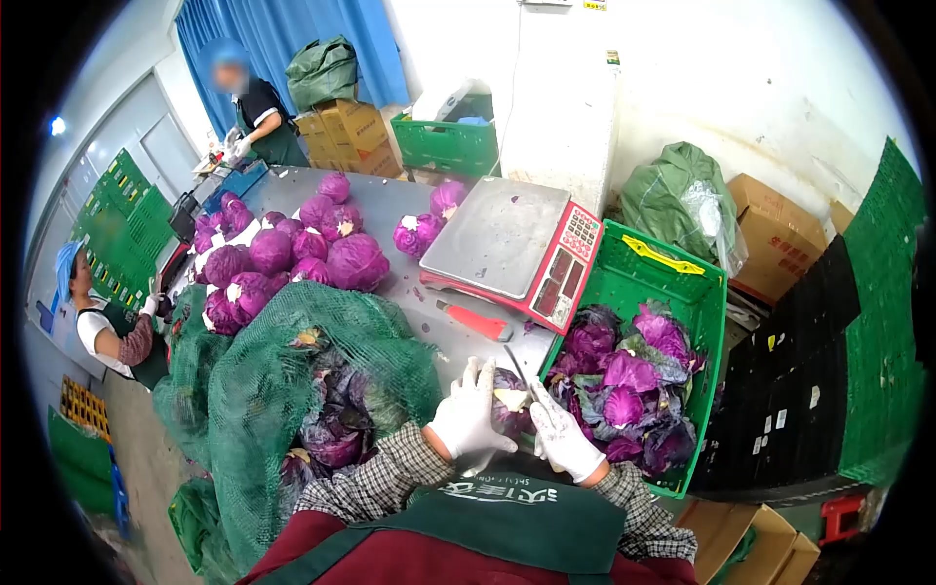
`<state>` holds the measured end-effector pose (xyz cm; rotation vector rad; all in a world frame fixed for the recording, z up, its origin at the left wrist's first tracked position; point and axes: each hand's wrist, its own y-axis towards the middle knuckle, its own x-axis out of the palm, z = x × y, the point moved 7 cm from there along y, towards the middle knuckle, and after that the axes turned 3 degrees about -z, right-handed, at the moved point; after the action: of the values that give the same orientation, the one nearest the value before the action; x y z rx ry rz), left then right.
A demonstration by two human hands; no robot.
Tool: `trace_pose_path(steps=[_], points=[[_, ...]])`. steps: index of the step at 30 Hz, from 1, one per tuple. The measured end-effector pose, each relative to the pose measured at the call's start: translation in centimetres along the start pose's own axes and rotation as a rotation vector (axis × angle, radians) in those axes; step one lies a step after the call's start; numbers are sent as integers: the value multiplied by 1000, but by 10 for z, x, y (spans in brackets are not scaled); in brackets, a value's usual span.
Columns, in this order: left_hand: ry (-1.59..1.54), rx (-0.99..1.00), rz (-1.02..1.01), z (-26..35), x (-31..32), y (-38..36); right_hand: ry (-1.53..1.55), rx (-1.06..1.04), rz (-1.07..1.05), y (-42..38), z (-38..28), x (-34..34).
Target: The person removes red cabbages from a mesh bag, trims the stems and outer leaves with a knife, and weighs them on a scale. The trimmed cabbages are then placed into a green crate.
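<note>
My left hand [470, 417], in a white glove, is closed against the side of a red cabbage [511, 402] at the table's near edge. The cabbage's pale cut stem end faces up. On its other side is my right hand [565, 436], also gloved. A thin dark knife blade [516, 364] juts from the right fingertips beside the cabbage; its handle is hidden by the hand. Just beyond the hands, a red-handled tool [476, 320] lies on the metal table.
Left of my hands, a green mesh sack [263, 375] holds leafy cabbages. Trimmed cabbages [271, 252] are piled behind it. A red-framed scale [499, 234] stands ahead. At right, a green crate [709, 370] contains leaves. Two co-workers [261, 122] [112, 327] stand at far left.
</note>
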<state>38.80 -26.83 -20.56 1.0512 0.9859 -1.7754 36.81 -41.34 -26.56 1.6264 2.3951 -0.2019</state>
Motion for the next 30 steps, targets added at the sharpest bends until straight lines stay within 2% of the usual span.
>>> trace_pose_path(steps=[1, 5, 9, 11, 13, 16, 17, 19, 20, 21, 23, 25, 26, 27, 29, 30], points=[[8, 11, -25, 0, 0, 1, 73, 109, -26, 2, 12, 0], [-22, 32, -32, -4, 1, 5, 126, 113, -23, 5, 13, -1], [-42, 26, -14, -6, 2, 9, 7, 39, -45, 9, 10, -2], [-15, 20, -9, -4, 3, 9, -230, -151, -3, 10, 2, -2], [17, 24, 10, -1, 3, 10, -624, -499, 90, 5, -12, 4], [29, -34, -5, 3, 3, 13, -895, -503, 65, 11, -14, 7], [12, -47, -6, 4, 3, 13, -864, -475, 87, 15, -17, 4], [-21, -73, -3, 9, 2, 14, -733, -89, -124, 29, -2, -5], [35, -38, 36, 15, 3, 9, -1183, -378, -4, 24, 32, 2], [21, -16, 73, 16, 7, 2, -946, -142, -61, 37, 53, -7], [8, 24, 177, 5, 10, -5, -653, -31, 80, 26, 47, -21], [-168, 142, 203, -20, 9, -14, -752, -353, 347, 17, 81, -13], [-324, 151, 202, -40, 13, -18, -442, -97, 239, 20, 85, -16], [-473, 165, 211, -59, 15, -18, -237, 19, 187, 23, 83, -14], [-307, 42, 150, -82, 14, -21, -29, 71, 138, 30, 64, -13], [-388, 57, 144, -80, 6, -23, -4, 55, 126, 33, 47, -16]])
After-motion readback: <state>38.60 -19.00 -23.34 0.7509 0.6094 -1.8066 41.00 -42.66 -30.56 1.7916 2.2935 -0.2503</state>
